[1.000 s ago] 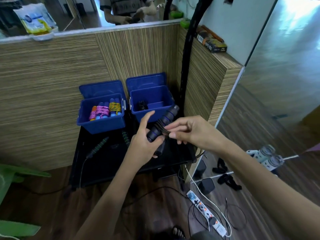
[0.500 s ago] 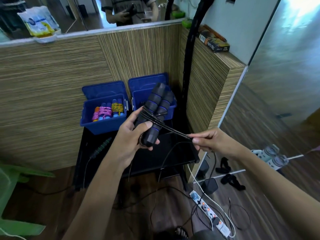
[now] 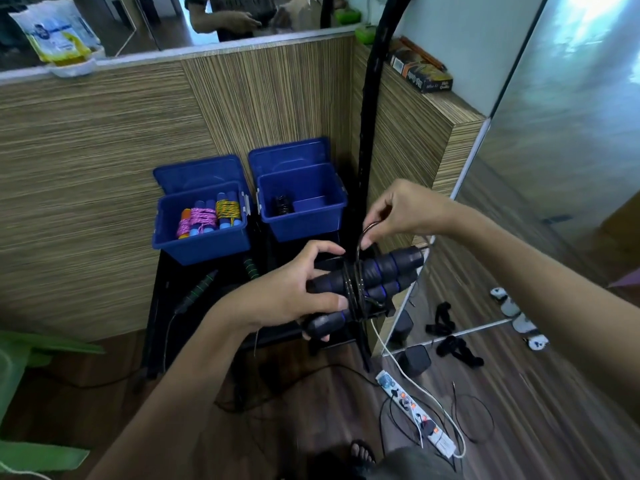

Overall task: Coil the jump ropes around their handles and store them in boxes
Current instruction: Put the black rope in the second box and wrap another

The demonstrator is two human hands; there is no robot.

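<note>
The black jump-rope handles (image 3: 367, 282), foam-covered with blue rings, lie bundled side by side above the front edge of the black desk (image 3: 173, 306), their long axis running near level from lower left to upper right. The black rope (image 3: 354, 287) crosses that axis at right angles in several turns about the middle of the bundle. The left hand (image 3: 294, 296) forms one grip, clenched around the left end of the handles with the thumb on top near the turns. The right hand (image 3: 398, 213), just above and behind the bundle, forms the other grip, pinching a raised loop (image 3: 367, 233) of the rope. The loop thus stands directly over the wound section, and the next turn probably depends on carrying it down around the handles, across their axis. Beyond the bundle sits the right blue box (image 3: 304, 209), open and holding one dark item; it is nearest the wrapped handles. The left blue box (image 3: 201, 223) beside it holds colourful coiled ropes. A green-banded jump rope (image 3: 197, 292) lies uncoiled on the desk.
</note>
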